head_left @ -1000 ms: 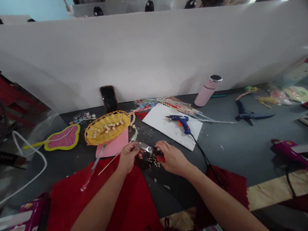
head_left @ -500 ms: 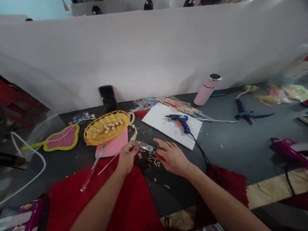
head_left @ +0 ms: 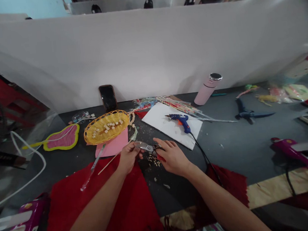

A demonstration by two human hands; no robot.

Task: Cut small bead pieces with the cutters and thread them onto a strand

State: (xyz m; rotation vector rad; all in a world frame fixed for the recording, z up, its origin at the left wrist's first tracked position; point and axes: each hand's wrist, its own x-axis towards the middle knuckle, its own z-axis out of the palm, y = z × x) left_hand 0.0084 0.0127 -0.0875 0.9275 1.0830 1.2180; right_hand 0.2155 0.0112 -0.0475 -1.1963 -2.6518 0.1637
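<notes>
My right hand [head_left: 173, 156] is closed around the handles of metal pruning shears [head_left: 147, 147], with a bit of red handle showing. The blades point left, toward my left hand [head_left: 129, 156]. Its thumb and fingers are pinched together at the blade tips; what they hold is hidden. A thin wooden stick [head_left: 107, 165] runs up behind my left hand, and I cannot tell whether it is gripped. Below the shears, small pale cut pieces [head_left: 155, 162] are scattered on the dark table [head_left: 173, 195]. Under my left forearm lies a red cloth [head_left: 129, 203].
A yellow basket [head_left: 101, 122] with pale pieces stands at the back left, partly over pink paper [head_left: 119, 145]. A blue glue gun [head_left: 179, 120] rests on a white board [head_left: 159, 118]; its cord runs toward me. Farther right are a pink bottle [head_left: 207, 90] and a dark bird-like figure [head_left: 246, 113].
Almost nothing differs. Both hands and the shears stay in the same place, with only a very slight shift of the view.
</notes>
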